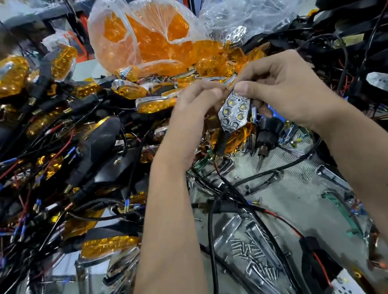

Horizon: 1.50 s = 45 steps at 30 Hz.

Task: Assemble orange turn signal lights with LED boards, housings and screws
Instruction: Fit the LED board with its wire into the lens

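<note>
LED board (233, 111), chrome-faced, hangs between both hands: the right hand (285, 89) pinches its upper end, the left hand (196, 108) curls against its left edge; loose screws (249, 253) lie below the wrists.

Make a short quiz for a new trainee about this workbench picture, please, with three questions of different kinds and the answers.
1. True or false: both hands hold the chrome LED reflector above the bench.
2. Multiple choice: the clear bag behind the hands holds (a) black housings, (b) orange lenses, (c) screws.
3. Fill in: the loose screws lie below and between the person's two ____.

Key
1. True: the left hand and the right hand both pinch it.
2. b
3. forearms
</note>
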{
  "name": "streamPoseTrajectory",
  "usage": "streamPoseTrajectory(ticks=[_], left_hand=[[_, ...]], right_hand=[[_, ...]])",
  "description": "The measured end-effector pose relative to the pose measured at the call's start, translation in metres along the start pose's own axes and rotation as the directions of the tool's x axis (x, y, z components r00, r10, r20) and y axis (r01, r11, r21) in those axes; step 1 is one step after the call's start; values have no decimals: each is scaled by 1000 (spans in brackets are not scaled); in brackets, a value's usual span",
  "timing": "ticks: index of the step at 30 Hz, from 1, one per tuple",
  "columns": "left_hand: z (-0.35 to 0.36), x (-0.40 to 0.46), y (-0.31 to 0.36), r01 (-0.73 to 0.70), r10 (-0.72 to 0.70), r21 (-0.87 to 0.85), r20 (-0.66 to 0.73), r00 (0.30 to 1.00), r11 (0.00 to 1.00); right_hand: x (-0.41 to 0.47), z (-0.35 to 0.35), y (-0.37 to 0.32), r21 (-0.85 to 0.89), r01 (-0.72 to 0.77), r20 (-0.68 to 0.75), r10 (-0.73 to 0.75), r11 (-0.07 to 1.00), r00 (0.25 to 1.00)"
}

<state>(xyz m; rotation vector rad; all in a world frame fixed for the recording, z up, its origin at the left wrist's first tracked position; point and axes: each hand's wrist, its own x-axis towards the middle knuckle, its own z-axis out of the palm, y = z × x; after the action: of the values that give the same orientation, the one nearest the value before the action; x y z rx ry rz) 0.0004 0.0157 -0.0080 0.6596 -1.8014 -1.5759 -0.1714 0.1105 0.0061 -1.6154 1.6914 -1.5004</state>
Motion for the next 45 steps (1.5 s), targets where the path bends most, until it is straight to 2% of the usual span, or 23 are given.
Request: streamPoseTrajectory(ticks=[4, 5, 6, 7, 8, 9, 11, 12, 18, 21, 25, 27, 30, 33, 34, 35, 36, 37, 39, 42, 45], left_hand=[[9, 13, 1, 102, -110, 95, 84, 990, 990], [11, 14, 6, 154, -179, 173, 138, 974, 973], [10, 15, 9, 258, -289, 175, 186, 939, 950], [8, 17, 5, 247, -288, 197, 217, 933, 949], [8, 15, 0, 170, -222, 198, 280, 934, 965], [10, 13, -1, 133, -175, 164, 276, 945, 977], [5, 6, -3, 178, -154, -76, 253, 955, 981], [3, 4, -5, 173, -139, -112, 265, 954, 978], [5, 0, -1, 145, -132, -33, 253, 958, 989], [4, -2, 1, 128, -121, -17, 230, 966, 992], [1, -4, 0, 211, -182, -125, 211, 960, 969], [1, -5, -1, 201, -168, -126, 234, 958, 972], [0, -5, -2, 163, -135, -87, 262, 956, 983], [-4, -4, -5, 141, -130, -42, 196, 972, 989], [-7, -3, -5, 143, -134, -51, 150, 980, 988], [-10, -3, -5, 142, -134, -77, 103, 986, 987], [-14, -2, -6, 137, -131, -116, 58, 990, 984], [-17, -2, -6, 128, -127, -164, 18, 992, 978], [-20, -1, -3, 106, -119, -281, -31, 992, 954], [-18, -2, -2, 109, -153, -420, -71, 986, 901], [-17, -1, -2, 111, -177, -490, -91, 980, 865]], right_hand=[[0, 0, -7, 1, 35, 55, -35, 999, 998], [0, 2, -9, 11, 47, 67, -48, 999, 997], [1, 3, -10, 27, 55, 75, -56, 998, 996], [1, 4, -11, 42, 59, 82, -63, 997, 995], [2, 5, -11, 49, 63, 89, -67, 997, 994], [2, 6, -12, 48, 65, 95, -69, 997, 993], [3, 7, -12, 47, 51, 103, -55, 998, 993], [4, 8, -11, 51, 36, 103, -42, 998, 994], [7, 12, -6, 86, -48, 106, 39, 995, 994], [5, 19, -4, 161, -40, 15, 38, 986, 999], [3, 26, -3, 220, -38, -23, 44, 975, 999], [4, 27, -3, 248, -44, -36, 54, 968, 998], [5, 26, -3, 268, -72, -15, 79, 961, 997], [5, 23, -2, 331, -172, 45, 166, 928, 985], [5, 21, -1, 293, -194, 47, 188, 936, 981], [5, 18, 1, 153, -182, 40, 178, 971, 983], [5, 15, 4, -66, -129, 47, 132, 989, 990], [4, 11, 6, -264, -58, 90, 85, 963, 992], [1, 7, 6, -493, 34, 234, 95, 869, 968], [0, 8, 7, -676, 53, 334, 241, 735, 911], [2, 8, 8, -689, 99, 326, 185, 718, 927]])
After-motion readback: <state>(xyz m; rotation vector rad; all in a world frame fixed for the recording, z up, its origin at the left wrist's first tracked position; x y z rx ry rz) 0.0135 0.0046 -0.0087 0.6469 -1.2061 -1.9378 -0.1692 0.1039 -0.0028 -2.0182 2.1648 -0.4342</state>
